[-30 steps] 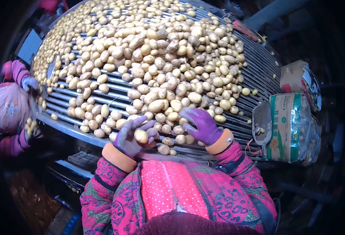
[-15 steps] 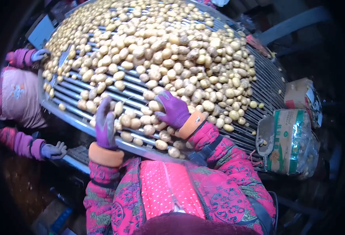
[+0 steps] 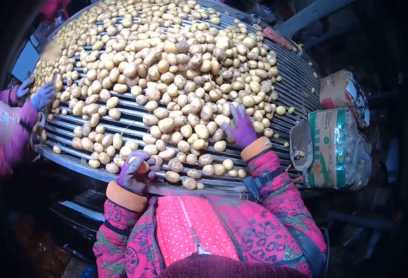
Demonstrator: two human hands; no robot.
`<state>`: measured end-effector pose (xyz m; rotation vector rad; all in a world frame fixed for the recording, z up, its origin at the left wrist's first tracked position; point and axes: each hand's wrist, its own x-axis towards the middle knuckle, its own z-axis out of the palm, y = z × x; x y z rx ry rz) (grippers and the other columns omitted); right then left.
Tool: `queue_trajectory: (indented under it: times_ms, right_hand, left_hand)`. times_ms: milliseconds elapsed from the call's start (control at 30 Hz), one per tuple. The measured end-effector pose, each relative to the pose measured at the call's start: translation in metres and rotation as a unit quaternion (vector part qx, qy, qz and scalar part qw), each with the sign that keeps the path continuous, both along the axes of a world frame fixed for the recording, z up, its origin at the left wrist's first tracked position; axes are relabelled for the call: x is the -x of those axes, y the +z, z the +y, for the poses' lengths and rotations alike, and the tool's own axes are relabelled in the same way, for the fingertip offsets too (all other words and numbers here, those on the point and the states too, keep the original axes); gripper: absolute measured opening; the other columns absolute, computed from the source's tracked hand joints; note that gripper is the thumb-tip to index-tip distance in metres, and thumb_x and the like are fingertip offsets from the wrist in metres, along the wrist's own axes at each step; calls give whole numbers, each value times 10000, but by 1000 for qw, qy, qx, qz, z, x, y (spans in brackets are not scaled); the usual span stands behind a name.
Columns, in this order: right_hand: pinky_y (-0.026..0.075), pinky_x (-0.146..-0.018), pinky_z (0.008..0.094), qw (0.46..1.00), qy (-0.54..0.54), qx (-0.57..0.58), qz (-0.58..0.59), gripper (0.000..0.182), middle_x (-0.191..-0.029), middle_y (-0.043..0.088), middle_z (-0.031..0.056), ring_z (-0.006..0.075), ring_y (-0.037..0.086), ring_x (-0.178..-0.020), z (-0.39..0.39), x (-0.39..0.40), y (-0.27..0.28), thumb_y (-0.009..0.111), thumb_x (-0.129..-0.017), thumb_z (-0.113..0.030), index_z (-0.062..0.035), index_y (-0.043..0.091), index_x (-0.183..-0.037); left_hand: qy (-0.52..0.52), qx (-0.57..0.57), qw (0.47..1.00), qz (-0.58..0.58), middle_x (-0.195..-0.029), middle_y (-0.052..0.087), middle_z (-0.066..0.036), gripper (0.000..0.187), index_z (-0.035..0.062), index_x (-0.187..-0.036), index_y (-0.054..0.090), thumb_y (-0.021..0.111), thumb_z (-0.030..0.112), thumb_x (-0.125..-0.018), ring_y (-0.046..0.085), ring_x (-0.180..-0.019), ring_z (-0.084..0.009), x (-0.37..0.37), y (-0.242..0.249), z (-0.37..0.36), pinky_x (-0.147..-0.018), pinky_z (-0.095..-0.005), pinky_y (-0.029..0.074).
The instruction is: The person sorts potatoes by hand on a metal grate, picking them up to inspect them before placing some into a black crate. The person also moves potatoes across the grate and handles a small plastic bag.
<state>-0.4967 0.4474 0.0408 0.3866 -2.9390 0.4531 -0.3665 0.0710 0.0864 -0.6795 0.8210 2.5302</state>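
Many pale potatoes (image 3: 180,83) lie heaped and scattered on a rack of metal bars (image 3: 132,99). Near the rack's front edge my left hand (image 3: 136,172), in a purple and grey glove, has its fingers curled round a potato (image 3: 143,167). My right hand (image 3: 239,127), gloved in purple too, is over the right part of the heap with its fingers apart and nothing held in it. Potatoes lie close around its fingertips.
A co-worker's gloved hands (image 3: 42,96) are at the rack's left edge. On the right stand a metal scoop (image 3: 301,146), a green and white banana carton (image 3: 323,148) and another carton (image 3: 333,90). A blue-grey beam crosses the upper right.
My left hand has closed round a potato and come lower. My right hand has moved right and spread its fingers. The co-worker's near hand has moved up to the rack. The view has shifted.
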Motion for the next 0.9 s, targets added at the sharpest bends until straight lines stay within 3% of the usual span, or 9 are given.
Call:
queue_trajectory:
  times_ms: [100,200,333,500,600,633,733,833,900]
  right_hand:
    - [327,-1081,545,987,9,-132,-87,916,-1473,311,272,488,331,-1326,-61,-46,31,746,-723,-430,-239,307,-1503]
    - [328,-1064,564,991,40,-51,-117,966,-1481,291,264,467,317,-1336,-88,-57,23,761,-694,-394,-303,258,-1514]
    - [418,-964,530,986,96,-31,-136,778,-1412,357,261,426,417,-1235,-124,-60,24,678,-782,-332,-312,336,-1481]
    - [351,-997,544,982,188,3,-25,537,-1288,463,202,389,437,-1207,-167,-47,19,670,-775,-316,-288,565,-1302]
    - [427,-922,478,973,201,102,-51,477,-1178,530,169,358,509,-1110,-165,-33,15,683,-757,-281,-264,624,-1230]
    - [451,-894,456,966,203,140,-74,468,-1145,546,161,349,531,-1075,-157,-29,23,692,-749,-267,-257,637,-1214]
    - [474,-882,452,943,219,236,-91,491,-1152,557,162,359,554,-1055,-146,-33,49,725,-725,-212,-238,648,-1210]
    - [461,-934,445,915,300,257,-78,429,-1246,545,180,373,547,-1121,-154,-54,75,716,-757,-204,-209,664,-1183]
    - [459,-952,469,877,404,242,-92,439,-1330,518,192,382,559,-1128,-164,-58,84,732,-755,-183,-173,665,-1189]
  left_hand:
    - [-18,12,999,26,-1003,593,-98,355,90,-1070,564,640,379,-879,603,-858,-240,0,-16,3,-683,-312,485]
    - [-34,14,999,35,-1033,599,-109,387,78,-1072,559,592,429,-913,593,-886,-247,0,-17,4,-702,-317,475]
    - [19,30,997,-62,-1076,613,-123,392,79,-1044,553,517,461,-963,591,-893,-253,-1,-3,5,-711,-322,480]
    - [81,19,993,-81,-1043,612,-117,406,89,-955,542,486,490,-972,582,-876,-256,-4,-4,-3,-658,-344,490]
    - [84,-106,991,-18,-934,570,-94,262,90,-919,544,542,351,-943,547,-785,-219,-8,-1,-10,-637,-338,495]
    - [84,-13,995,-56,-1016,599,-119,224,74,-1040,577,558,261,-918,576,-804,-226,-12,-3,-13,-644,-339,516]
    - [29,-46,998,4,-1283,574,-178,534,77,-1403,413,551,187,-898,646,-918,-247,-10,-1,-9,-694,-347,564]
    - [-38,-79,996,13,-1318,562,-122,594,120,-1471,338,560,140,-920,652,-940,-230,-4,21,8,-713,-296,532]
    - [-55,-69,991,96,-1253,581,-122,758,75,-1482,298,663,321,-864,624,-843,-200,2,29,19,-625,-264,488]
